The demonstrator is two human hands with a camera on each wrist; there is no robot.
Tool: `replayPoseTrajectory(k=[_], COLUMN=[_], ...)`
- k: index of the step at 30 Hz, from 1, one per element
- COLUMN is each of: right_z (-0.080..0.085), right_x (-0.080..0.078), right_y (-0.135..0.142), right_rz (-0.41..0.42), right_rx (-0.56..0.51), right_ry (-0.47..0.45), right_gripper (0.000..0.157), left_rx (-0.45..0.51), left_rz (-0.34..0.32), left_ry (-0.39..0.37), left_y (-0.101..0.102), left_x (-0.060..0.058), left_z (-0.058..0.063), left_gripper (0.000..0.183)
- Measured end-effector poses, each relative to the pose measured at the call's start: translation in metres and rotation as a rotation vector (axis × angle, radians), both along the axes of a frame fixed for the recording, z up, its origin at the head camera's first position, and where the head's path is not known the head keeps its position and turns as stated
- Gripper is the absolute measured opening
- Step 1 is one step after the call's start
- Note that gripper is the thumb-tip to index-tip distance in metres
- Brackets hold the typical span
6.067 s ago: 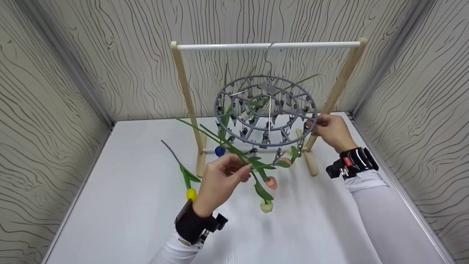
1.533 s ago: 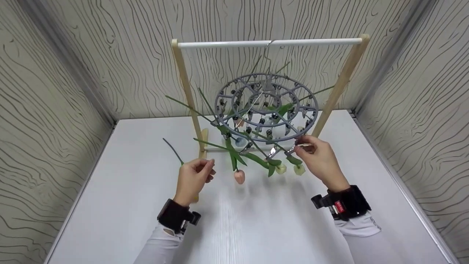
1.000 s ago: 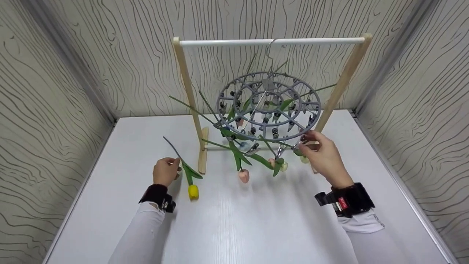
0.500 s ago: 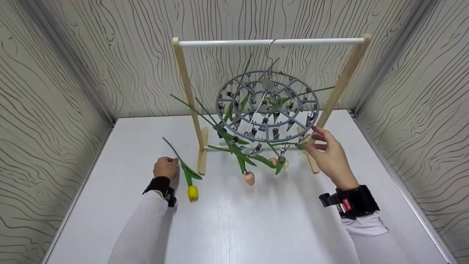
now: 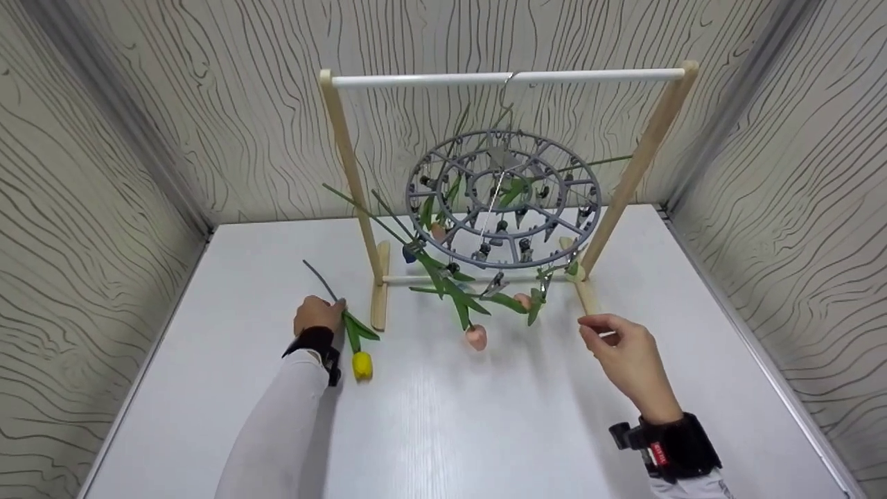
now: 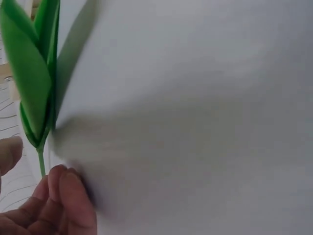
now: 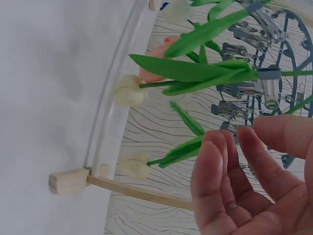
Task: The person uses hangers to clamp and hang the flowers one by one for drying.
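Observation:
A yellow tulip lies on the table, its stem pointing to the back left. My left hand is at that stem; in the left wrist view the thumb stands apart from the fingers, with the stem between them. My right hand hovers right of the hanger, fingers loosely bent and holding nothing. A round grey clip hanger carries several tulips in its clips, among them a pink tulip. In the right wrist view a white tulip hangs from a metal clip.
The hanger hooks over the white bar of a wooden stand with a left post and a right post. Tulip stems stick out past the ring on several sides. Patterned walls enclose the white table.
My left hand has let go of the hanging flowers and moved left to the yellow tulip's stem. My right hand has released the clip at the ring's right rim and drawn back toward me.

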State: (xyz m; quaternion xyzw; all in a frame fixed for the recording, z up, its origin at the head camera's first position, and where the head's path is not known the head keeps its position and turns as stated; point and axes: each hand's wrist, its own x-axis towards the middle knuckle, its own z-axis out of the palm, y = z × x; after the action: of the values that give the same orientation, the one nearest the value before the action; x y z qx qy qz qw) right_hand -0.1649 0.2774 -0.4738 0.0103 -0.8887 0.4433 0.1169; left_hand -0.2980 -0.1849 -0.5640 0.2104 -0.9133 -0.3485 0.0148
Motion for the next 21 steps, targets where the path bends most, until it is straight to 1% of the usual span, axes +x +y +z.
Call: replayPoseTrajectory(k=[3, 6, 8, 10, 13, 16, 18, 21], right_z=[-0.012, -0.020, -0.024, -0.028, -0.032, -0.036, -0.038, -0.041], right_x=[0.008, 0.015, 0.019, 0.023, 0.027, 0.031, 0.033, 0.035], right_y=[-0.007, -0.014, -0.018, -0.022, -0.027, -0.031, -0.034, -0.037], right_rz=[-0.002, -0.009, -0.007, -0.002, -0.002, 0.000, 0.007, 0.022], right_rx=[-0.005, -0.027, -0.052, -0.072, -0.095, -0.110, -0.124, -0.140], right_ry=[-0.053, -0.108, -0.132, -0.145, -0.156, -0.169, -0.181, -0.187], right_gripper=[0.014, 0.012, 0.011, 0.010, 0.008, 0.008, 0.008, 0.008], left_rx=[-0.020, -0.021, -0.007, 0.028, 0.121, 0.226, 0.302, 0.444], left_rz=[0.004, -0.005, -0.007, -0.003, 0.003, 0.013, 0.015, 0.019], left_ry=[-0.021, -0.026, -0.027, -0.033, -0.050, -0.047, -0.013, 0.060], left_y=[0.002, 0.001, -0.002, -0.003, -0.004, -0.002, 0.000, 0.005], left_x=[-0.004, -0.007, -0.005, -0.002, 0.004, 0.013, 0.020, 0.031], left_z=[-0.002, -0.005, -0.005, -0.003, -0.001, 0.000, 0.000, 0.001], left_gripper=[0.034, 0.028, 0.025, 0.024, 0.027, 0.033, 0.036, 0.037])
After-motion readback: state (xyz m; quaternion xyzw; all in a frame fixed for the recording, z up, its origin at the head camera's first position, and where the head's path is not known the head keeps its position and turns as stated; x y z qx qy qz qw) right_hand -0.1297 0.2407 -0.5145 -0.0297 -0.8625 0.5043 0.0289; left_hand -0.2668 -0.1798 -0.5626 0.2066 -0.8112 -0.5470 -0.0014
